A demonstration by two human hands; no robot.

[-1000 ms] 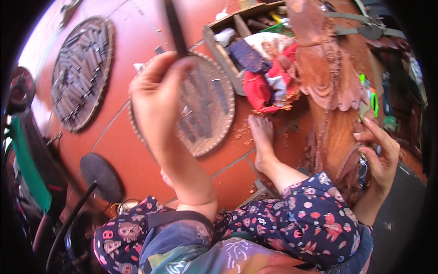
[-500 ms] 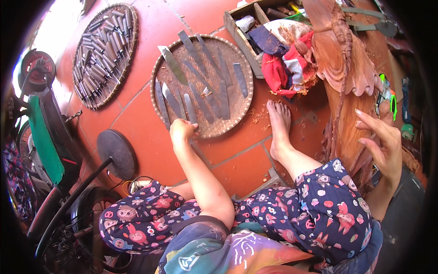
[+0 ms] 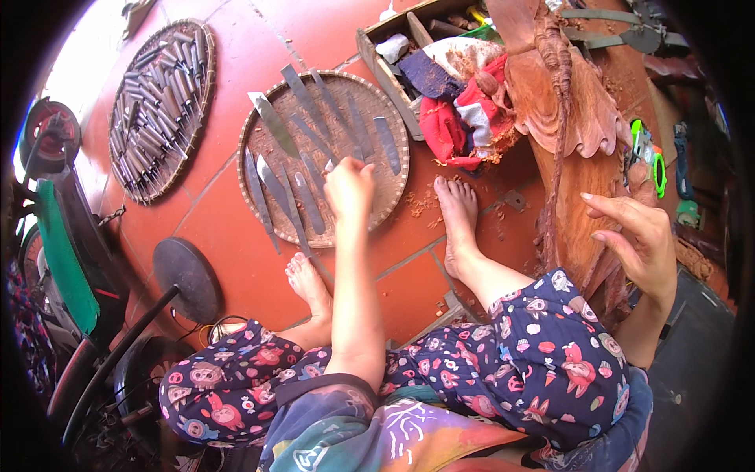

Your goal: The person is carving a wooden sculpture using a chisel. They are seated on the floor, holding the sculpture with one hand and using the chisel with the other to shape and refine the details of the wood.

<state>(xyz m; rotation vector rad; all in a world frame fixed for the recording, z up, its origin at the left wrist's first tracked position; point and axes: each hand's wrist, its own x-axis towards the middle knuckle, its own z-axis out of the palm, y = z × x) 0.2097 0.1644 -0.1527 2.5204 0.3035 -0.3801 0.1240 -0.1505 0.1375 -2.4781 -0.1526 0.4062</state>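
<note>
My left hand (image 3: 348, 191) is over the round woven bamboo tray (image 3: 403, 167), its fingers curled together in a pinch. Whatever they hold, if anything, is hidden beneath them. A small pale scrap (image 3: 329, 166) shows at the fingertips. Flat grey metal blades lie spread across the tray; one broad blade (image 3: 273, 126) has a whitish end, and another blade (image 3: 387, 145) lies at the right. Some reach over the near rim. Off to the right, my right hand (image 3: 646, 242) hovers with thumb and fingers apart and nothing between them, beside the carved reddish wood piece (image 3: 578, 200).
A second woven tray (image 3: 208, 47) at the far left is heaped with slim tools. Behind the blade tray stands a wooden box (image 3: 388, 71), with red, white and navy cloth (image 3: 448, 130) beside it. A round black disc (image 3: 187, 275) and a green-padded frame (image 3: 64, 259) stand left.
My left hand has moved right and inward, from the tray's near rim to over the blades. The view has shifted slightly; my right hand keeps its pose.
</note>
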